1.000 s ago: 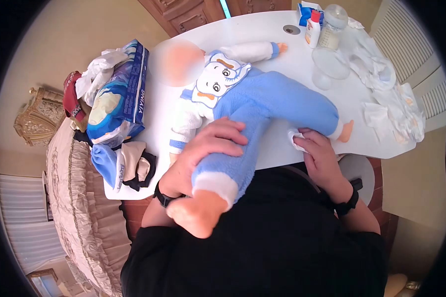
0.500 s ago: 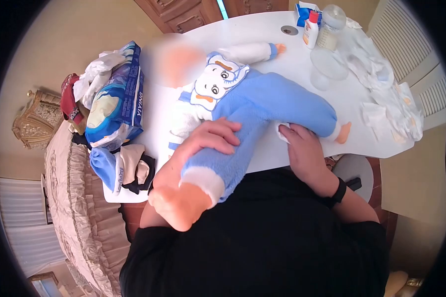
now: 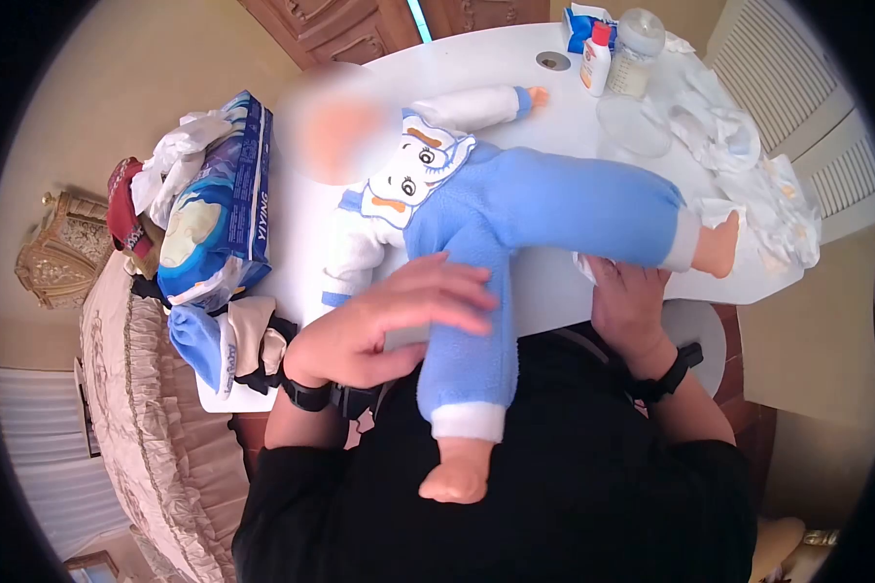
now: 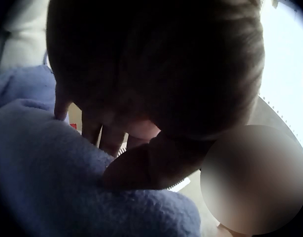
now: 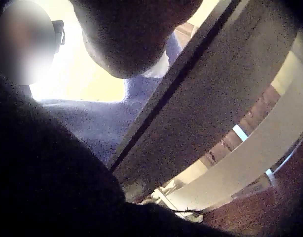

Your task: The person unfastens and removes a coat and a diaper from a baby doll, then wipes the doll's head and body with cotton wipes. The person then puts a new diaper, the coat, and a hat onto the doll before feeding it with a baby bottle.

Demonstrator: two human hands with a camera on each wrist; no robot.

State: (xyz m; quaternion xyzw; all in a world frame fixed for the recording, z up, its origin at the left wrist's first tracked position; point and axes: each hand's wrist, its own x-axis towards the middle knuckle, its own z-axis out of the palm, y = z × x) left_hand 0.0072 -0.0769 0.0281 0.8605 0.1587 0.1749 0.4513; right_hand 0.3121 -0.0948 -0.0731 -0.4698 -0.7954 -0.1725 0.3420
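- The left hand (image 3: pixel 389 325), open, lies across one leg of the doll (image 3: pixel 564 204), thumb touching it.
- The right hand (image 3: pixel 632 306) pinches a white cloth (image 3: pixel 583 266) by the other leg.
- The doll sprawls on the desk (image 3: pixel 549 296), mostly beyond both hands.
- A pack (image 3: pixel 228 209) rests beyond the left hand.

Doll (image 3: pixel 496 199): on its back across the white table (image 3: pixel 544 301), head far left and blurred
Outfit (image 3: pixel 574 199): fuzzy blue body and legs, white sleeves with blue cuffs, white ankle cuffs, cartoon animal face (image 3: pixel 414 173) on the chest
Arms: one stretched to the far right, the other angled to the near left
Legs: spread, one pointing right, one reaching past the near edge; both feet bare
Wipe (image 3: pixel 582 266): white, crumpled, mostly hidden, near the right-pointing leg
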